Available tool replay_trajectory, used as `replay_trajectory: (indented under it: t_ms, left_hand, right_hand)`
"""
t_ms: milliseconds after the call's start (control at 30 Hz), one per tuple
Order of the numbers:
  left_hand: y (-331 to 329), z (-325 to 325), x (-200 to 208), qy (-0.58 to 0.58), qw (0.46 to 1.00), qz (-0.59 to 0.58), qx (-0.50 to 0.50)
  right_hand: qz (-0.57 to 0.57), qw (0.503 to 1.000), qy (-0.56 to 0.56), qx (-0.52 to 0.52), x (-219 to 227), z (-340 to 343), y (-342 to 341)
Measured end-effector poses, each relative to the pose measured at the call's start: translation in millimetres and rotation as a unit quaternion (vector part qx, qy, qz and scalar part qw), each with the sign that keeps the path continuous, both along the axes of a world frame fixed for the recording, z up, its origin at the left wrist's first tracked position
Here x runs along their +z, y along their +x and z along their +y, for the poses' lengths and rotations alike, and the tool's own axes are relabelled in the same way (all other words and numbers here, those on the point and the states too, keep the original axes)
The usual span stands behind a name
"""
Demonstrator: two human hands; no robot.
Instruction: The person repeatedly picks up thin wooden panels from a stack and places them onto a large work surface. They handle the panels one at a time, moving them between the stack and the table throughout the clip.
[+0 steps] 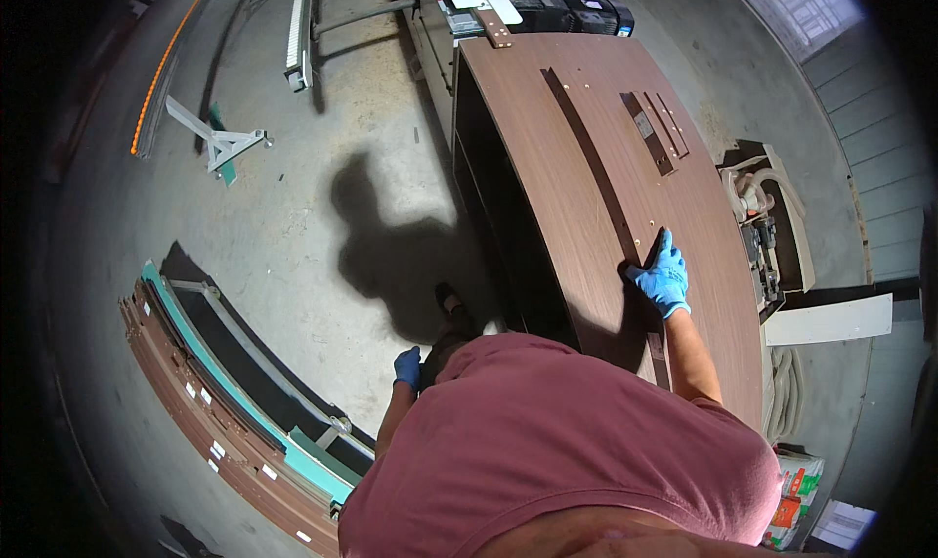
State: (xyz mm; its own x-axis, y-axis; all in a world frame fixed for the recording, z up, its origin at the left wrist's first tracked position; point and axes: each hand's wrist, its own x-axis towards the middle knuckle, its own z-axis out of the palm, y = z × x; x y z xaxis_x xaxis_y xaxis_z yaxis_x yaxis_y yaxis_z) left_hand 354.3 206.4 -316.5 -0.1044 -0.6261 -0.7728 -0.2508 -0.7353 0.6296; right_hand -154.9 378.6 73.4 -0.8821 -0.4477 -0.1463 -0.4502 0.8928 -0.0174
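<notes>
My right hand (664, 279), in a light blue glove, rests on a brown wood-grain tabletop (528, 104). Its fingers stretch forward and the thumb is spread to the left, touching or just over a long narrow brown strip (589, 152). That strip runs lengthwise along the top, and its near end (657, 348) shows by my forearm. Low at my left side hangs my left hand (408, 365), in a darker blue glove, with its fingers curled. No object shows in it. Farther forward on the top lie shorter brown pieces (650, 133) with a label.
A machine with a black motor (598, 13) stands beyond the far end. On the left floor, a long rack (234, 314) sits beside stacked brown strips (210, 431). A white-footed stand (223, 148) is farther off. Right of the top is an open box (782, 216) with hoses.
</notes>
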Motion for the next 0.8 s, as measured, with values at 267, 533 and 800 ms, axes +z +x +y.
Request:
replay_trajectory:
  t_ms: [267, 533, 800]
  left_hand:
    - [-21, -15, 10, -0.013, 0.992, -0.052, -0.115]
    - [-8, -28, 6, 0.078, 0.997, 0.002, -0.008]
    - [-9, -32, 27, 0.093, 0.995, -0.016, 0.016]
  right_hand:
    - [0.161, 0.933, -0.195, 0.257, -3, -84, -18]
    - [0.109, 0.91, -0.274, 0.292, -39, -295, -44]
    - [0.071, 0.968, -0.178, 0.163, -48, -378, -69]
